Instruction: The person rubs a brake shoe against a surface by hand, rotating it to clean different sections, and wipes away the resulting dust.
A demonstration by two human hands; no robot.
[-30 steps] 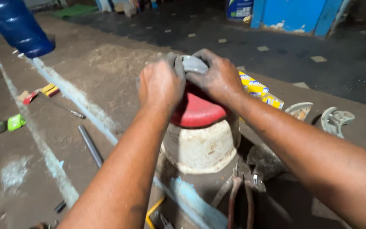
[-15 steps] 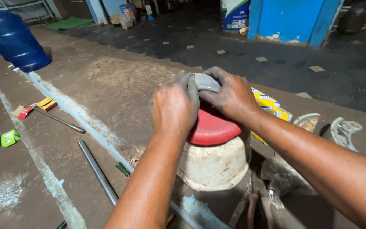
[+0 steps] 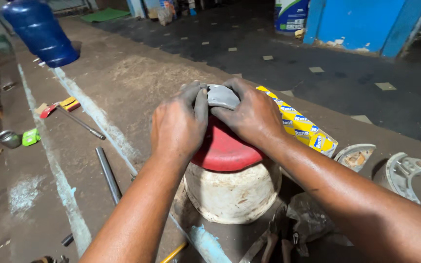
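Both my hands grip a curved grey metal piece (image 3: 220, 95), shaped like a brake shoe, on top of a red dome (image 3: 222, 148) that caps a dirty white cylinder (image 3: 232, 192). My left hand (image 3: 179, 124) holds its left side, fingers curled over the rim. My right hand (image 3: 252, 114) covers its right side. Most of the piece is hidden under my fingers.
A yellow and blue carton (image 3: 300, 126) lies behind the cylinder. Two grey brake shoes (image 3: 403, 173) rest at right. Pliers (image 3: 274, 238) lie in front. Metal rods (image 3: 107, 173), a hammer-like tool (image 3: 74, 117) and a blue water jug (image 3: 40, 31) sit at left.
The view has swung left and down a little, so the cylinder sits nearer the middle. My hands keep the same hold on the grey piece.
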